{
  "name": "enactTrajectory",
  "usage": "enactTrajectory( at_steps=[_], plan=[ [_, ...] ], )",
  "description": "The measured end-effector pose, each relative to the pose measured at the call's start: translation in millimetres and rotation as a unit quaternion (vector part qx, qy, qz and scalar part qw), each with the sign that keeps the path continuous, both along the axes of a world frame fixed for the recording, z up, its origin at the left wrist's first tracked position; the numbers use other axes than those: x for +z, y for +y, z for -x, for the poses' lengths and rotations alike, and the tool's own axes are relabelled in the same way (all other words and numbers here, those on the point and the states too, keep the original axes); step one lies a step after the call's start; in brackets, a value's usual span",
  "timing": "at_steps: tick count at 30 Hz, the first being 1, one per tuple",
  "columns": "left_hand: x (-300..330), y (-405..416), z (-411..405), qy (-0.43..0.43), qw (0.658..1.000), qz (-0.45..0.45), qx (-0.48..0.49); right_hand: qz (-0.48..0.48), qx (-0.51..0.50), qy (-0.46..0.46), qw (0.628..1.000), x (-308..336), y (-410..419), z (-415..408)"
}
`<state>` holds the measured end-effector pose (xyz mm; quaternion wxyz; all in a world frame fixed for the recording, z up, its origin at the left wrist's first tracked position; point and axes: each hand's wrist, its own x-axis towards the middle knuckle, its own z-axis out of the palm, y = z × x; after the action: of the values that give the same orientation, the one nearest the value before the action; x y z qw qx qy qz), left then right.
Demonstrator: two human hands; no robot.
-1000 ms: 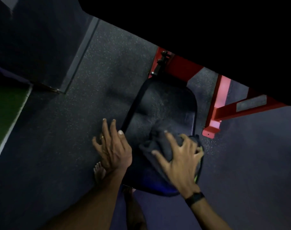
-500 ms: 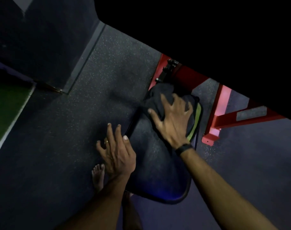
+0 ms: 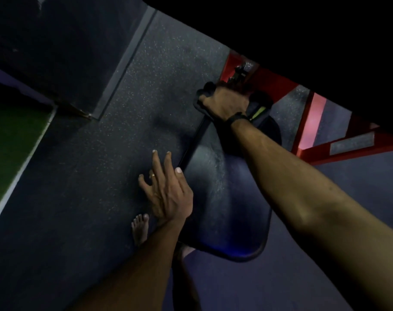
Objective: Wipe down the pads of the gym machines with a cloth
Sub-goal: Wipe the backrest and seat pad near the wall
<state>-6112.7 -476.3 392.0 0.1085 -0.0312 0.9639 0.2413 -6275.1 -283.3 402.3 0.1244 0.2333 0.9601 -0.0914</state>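
Right hand (image 3: 223, 102) seemingly clutching dark cloth (image 3: 203, 92) at pad's (image 3: 224, 198) far end, left hand (image 3: 168, 194) loose, fingers spread beside it.

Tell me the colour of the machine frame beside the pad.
Red frame, clearest in the head view, beyond the black pad.

Right hand (image 3: 224, 102) reaches far forward, fingers curled downward; left hand (image 3: 168, 191) hovers flat, fingers spread.

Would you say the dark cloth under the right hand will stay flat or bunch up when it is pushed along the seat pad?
The dark cloth looks soft and floppy: it bulges in folds around the right hand, so it will probably bunch. The black padded seat looks smooth with a slight sheen, so the cloth likely slides easily.
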Motion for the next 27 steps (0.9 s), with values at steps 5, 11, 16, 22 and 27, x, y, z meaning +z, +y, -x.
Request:
enactTrajectory(
  at_steps=[5, 11, 16, 22, 27],
  plan=[
    [1.4, -2.8, -2.6, 0.014, 0.999, -0.046, 0.001, -0.114, 0.090, 0.009, 0.989, 10.2, -26.1, -20.4],
    [12.5, -26.2, -8.1, 0.086, 0.962, -0.234, 0.113, -0.098, 0.268, -0.033, 0.958, 15.4, -131.9, -113.9],
    [25.6, -62.5, 7.7, 0.128, 0.888, -0.356, 0.262, -0.039, 0.311, 0.056, 0.948, 16.9, -177.4, -199.5],
    [32.8, -50.4, 39.6, 0.127, 0.910, -0.356, 0.173, -0.026, 0.325, 0.106, 0.939, 15.4, -158.6, -282.2],
    [31.2, -24.1, 41.2, 0.098, 0.933, -0.318, 0.141, 0.037, 0.169, 0.151, 0.973, 25.1, -97.9, -276.9]
  ],
)
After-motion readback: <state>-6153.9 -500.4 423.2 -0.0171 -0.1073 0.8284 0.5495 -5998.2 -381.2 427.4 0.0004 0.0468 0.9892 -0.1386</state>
